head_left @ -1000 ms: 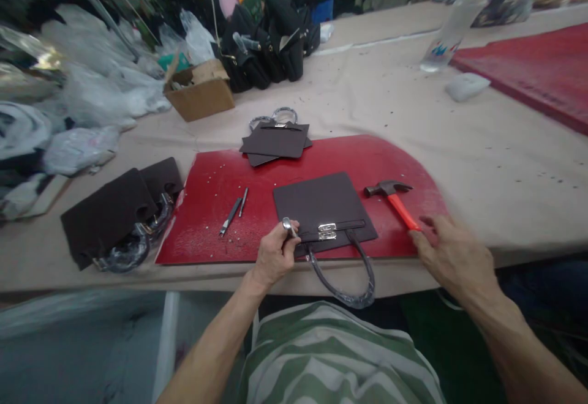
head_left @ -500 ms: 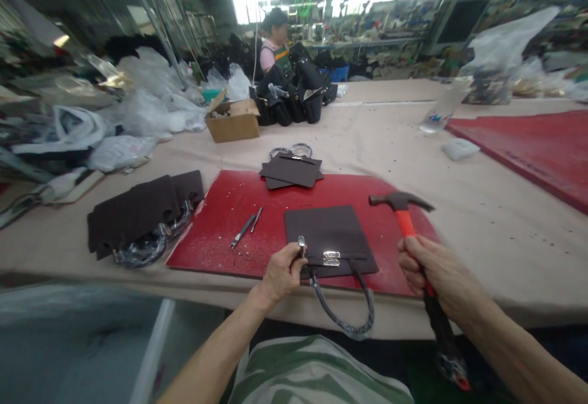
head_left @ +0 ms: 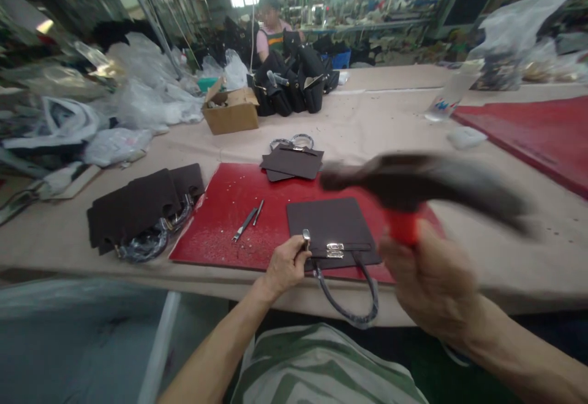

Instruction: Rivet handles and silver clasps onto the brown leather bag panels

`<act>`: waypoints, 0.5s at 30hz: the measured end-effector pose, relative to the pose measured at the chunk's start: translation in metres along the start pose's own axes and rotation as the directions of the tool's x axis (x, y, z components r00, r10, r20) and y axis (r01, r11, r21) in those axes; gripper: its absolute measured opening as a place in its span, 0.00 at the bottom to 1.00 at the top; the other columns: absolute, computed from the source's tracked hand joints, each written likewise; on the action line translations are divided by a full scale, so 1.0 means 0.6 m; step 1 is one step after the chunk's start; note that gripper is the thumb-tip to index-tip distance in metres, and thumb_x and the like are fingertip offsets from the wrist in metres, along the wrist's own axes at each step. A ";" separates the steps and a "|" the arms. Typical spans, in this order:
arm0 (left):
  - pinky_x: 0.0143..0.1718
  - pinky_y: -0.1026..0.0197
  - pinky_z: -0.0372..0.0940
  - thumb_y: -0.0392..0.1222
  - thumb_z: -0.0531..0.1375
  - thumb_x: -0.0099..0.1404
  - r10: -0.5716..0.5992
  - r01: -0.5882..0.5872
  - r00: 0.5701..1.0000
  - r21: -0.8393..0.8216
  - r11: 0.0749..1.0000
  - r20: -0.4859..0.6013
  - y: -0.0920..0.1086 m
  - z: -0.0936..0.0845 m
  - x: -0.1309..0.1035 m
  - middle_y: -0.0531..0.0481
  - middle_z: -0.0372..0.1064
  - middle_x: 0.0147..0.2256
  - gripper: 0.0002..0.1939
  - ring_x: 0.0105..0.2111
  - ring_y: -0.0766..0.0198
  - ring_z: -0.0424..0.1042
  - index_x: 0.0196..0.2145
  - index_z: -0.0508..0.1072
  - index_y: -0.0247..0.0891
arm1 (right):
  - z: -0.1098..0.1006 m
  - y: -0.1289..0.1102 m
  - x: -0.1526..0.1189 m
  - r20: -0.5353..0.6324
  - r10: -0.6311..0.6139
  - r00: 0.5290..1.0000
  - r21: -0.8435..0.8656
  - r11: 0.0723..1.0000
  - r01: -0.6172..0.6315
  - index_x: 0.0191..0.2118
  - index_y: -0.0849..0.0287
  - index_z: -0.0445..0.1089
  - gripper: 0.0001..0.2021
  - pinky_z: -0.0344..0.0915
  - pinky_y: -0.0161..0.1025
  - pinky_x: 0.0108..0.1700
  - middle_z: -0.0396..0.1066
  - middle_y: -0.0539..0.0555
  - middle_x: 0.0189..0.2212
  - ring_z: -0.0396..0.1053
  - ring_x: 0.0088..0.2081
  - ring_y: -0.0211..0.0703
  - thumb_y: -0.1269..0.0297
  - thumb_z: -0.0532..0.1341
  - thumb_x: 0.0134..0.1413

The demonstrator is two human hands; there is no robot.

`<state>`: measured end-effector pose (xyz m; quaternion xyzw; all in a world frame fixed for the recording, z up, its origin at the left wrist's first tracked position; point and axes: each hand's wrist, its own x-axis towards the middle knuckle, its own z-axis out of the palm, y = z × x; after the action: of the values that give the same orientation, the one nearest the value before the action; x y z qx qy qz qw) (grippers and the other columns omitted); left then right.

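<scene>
My right hand (head_left: pixel 427 275) is closed round the red grip of a claw hammer (head_left: pixel 408 177), lifted toward the camera and blurred by motion. At the near left corner of a dark brown bag panel (head_left: pixel 324 217), my left hand (head_left: pixel 287 263) pinches a small silver metal fitting (head_left: pixel 306 239). The panel lies flat on a red mat (head_left: pixel 220 208). A silver clasp (head_left: pixel 335 250) sits on its strap, and a plastic-wrapped handle (head_left: pixel 353 315) hangs over the table's front edge. Whether the fitting touches the panel is hidden by my fingers.
Two slim metal tools (head_left: pixel 250 220) lie on the mat's left. More brown panels (head_left: pixel 294 162) lie at its back, others (head_left: pixel 138 208) left of it. Behind are a cardboard box (head_left: pixel 232 113), black bags (head_left: pixel 294 79), a person (head_left: pixel 273 30), and a bottle (head_left: pixel 452 95).
My right hand has raised the hammer closer to the camera. My left hand keeps its pinch at the panel's corner. The whole view has shifted slightly.
</scene>
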<state>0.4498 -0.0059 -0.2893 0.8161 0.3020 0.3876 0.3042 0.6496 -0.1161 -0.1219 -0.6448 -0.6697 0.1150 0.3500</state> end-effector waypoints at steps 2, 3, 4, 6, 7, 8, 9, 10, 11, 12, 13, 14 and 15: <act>0.40 0.57 0.71 0.33 0.55 0.65 -0.009 0.009 1.000 0.019 1.000 0.015 -0.001 0.000 0.000 0.45 0.73 0.36 0.08 0.37 0.58 0.75 0.41 0.71 0.38 | 0.002 0.006 -0.005 0.152 -0.038 0.988 -0.097 0.994 0.053 0.30 0.53 0.59 0.12 0.39 0.42 0.24 0.60 0.50 0.18 0.53 0.17 0.42 0.56 0.51 0.64; 0.39 0.57 0.71 0.33 0.55 0.65 -0.008 0.008 1.000 0.026 1.000 0.019 -0.002 0.000 -0.001 0.45 0.73 0.35 0.07 0.36 0.58 0.75 0.40 0.71 0.38 | 0.000 0.011 -0.005 0.221 -0.036 0.975 -0.147 0.987 0.070 0.30 0.53 0.58 0.11 0.38 0.42 0.24 0.59 0.49 0.17 0.52 0.16 0.41 0.57 0.51 0.63; 0.40 0.57 0.71 0.33 0.55 0.65 -0.004 0.003 1.000 0.030 1.000 0.022 -0.003 0.000 -0.002 0.45 0.74 0.36 0.08 0.37 0.58 0.75 0.41 0.70 0.38 | -0.002 0.019 -0.005 0.245 -0.004 0.970 -0.168 0.985 0.046 0.30 0.53 0.58 0.11 0.39 0.42 0.24 0.59 0.49 0.17 0.52 0.16 0.41 0.57 0.51 0.63; 0.43 0.56 0.71 0.34 0.55 0.66 0.019 -0.020 1.000 0.032 0.999 0.025 -0.006 0.001 -0.003 0.43 0.74 0.40 0.09 0.41 0.57 0.75 0.43 0.70 0.38 | -0.010 0.045 -0.005 0.236 0.093 0.967 -0.158 0.986 -0.056 0.29 0.53 0.56 0.13 0.43 0.40 0.24 0.59 0.48 0.18 0.55 0.18 0.41 0.55 0.50 0.64; 0.45 0.55 0.71 0.34 0.54 0.67 0.032 -0.033 0.999 0.031 0.999 0.026 -0.008 0.002 -0.004 0.42 0.74 0.42 0.09 0.43 0.56 0.75 0.44 0.70 0.38 | -0.013 0.065 -0.006 0.219 0.167 0.961 -0.108 0.983 -0.146 0.28 0.53 0.56 0.15 0.46 0.39 0.24 0.59 0.48 0.18 0.56 0.18 0.41 0.53 0.49 0.64; 0.46 0.55 0.71 0.34 0.54 0.67 0.043 -0.044 0.999 0.029 0.999 0.021 -0.010 0.002 -0.006 0.41 0.74 0.43 0.09 0.44 0.56 0.75 0.45 0.69 0.38 | -0.015 0.089 -0.010 0.215 0.257 0.942 -0.042 0.966 -0.254 0.27 0.53 0.55 0.16 0.48 0.38 0.24 0.59 0.48 0.17 0.57 0.18 0.40 0.51 0.48 0.64; 0.47 0.55 0.71 0.35 0.54 0.68 0.050 -0.050 0.999 0.025 0.998 0.017 -0.012 0.002 -0.007 0.41 0.74 0.44 0.09 0.45 0.56 0.75 0.45 0.69 0.38 | -0.016 0.116 -0.016 0.236 0.354 0.905 0.024 0.929 -0.370 0.26 0.54 0.55 0.18 0.50 0.37 0.23 0.58 0.47 0.17 0.57 0.18 0.39 0.49 0.48 0.63; 0.48 0.55 0.71 0.35 0.54 0.68 0.054 -0.055 0.998 0.019 0.998 0.010 -0.013 0.002 -0.007 0.41 0.74 0.44 0.09 0.46 0.57 0.75 0.46 0.69 0.38 | -0.014 0.146 -0.024 0.254 0.457 0.852 0.077 0.869 -0.489 0.26 0.54 0.55 0.18 0.51 0.36 0.21 0.58 0.47 0.17 0.56 0.17 0.39 0.48 0.48 0.62; 0.48 0.55 0.71 0.35 0.54 0.69 0.060 -0.060 0.998 0.014 0.998 -0.004 -0.013 0.002 -0.008 0.41 0.74 0.44 0.09 0.46 0.57 0.75 0.45 0.69 0.37 | -0.012 0.176 -0.033 0.258 0.555 0.791 0.100 0.799 -0.593 0.26 0.54 0.55 0.19 0.50 0.36 0.20 0.58 0.47 0.17 0.55 0.16 0.38 0.47 0.48 0.62; 0.49 0.55 0.71 0.35 0.54 0.69 0.066 -0.066 0.998 0.010 0.998 -0.017 -0.014 0.002 -0.009 0.41 0.74 0.44 0.08 0.46 0.58 0.75 0.45 0.69 0.37 | -0.008 0.204 -0.043 0.254 0.621 0.742 0.085 0.750 -0.656 0.27 0.54 0.56 0.19 0.51 0.36 0.19 0.59 0.47 0.18 0.56 0.15 0.38 0.47 0.47 0.63; 0.49 0.55 0.71 0.35 0.54 0.69 0.073 -0.073 0.997 0.009 0.997 -0.028 -0.014 0.001 -0.010 0.41 0.74 0.44 0.08 0.46 0.58 0.75 0.45 0.69 0.37 | -0.005 0.229 -0.053 0.235 0.669 0.705 0.026 0.721 -0.692 0.27 0.54 0.56 0.18 0.52 0.36 0.20 0.60 0.48 0.19 0.57 0.16 0.39 0.49 0.46 0.64; 0.49 0.55 0.72 0.34 0.54 0.69 0.081 -0.081 0.996 0.015 0.997 -0.035 -0.013 0.000 -0.010 0.41 0.74 0.45 0.08 0.47 0.58 0.75 0.45 0.69 0.37 | -0.002 0.249 -0.061 0.193 0.701 0.686 -0.072 0.708 -0.703 0.28 0.55 0.58 0.17 0.54 0.37 0.21 0.61 0.50 0.20 0.59 0.18 0.41 0.51 0.47 0.65; 0.49 0.55 0.72 0.34 0.55 0.69 0.091 -0.090 0.995 0.024 0.996 -0.040 -0.013 0.000 -0.011 0.41 0.74 0.45 0.08 0.47 0.58 0.75 0.45 0.69 0.37 | 0.001 0.263 -0.068 0.137 0.713 0.688 -0.201 0.700 -0.685 0.29 0.56 0.59 0.16 0.55 0.38 0.24 0.63 0.52 0.22 0.62 0.20 0.43 0.54 0.48 0.66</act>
<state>0.4440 -0.0057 -0.2981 0.8241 0.2753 0.4143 0.2709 0.7696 -0.1320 -0.2306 -0.8579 -0.4113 0.2602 0.1649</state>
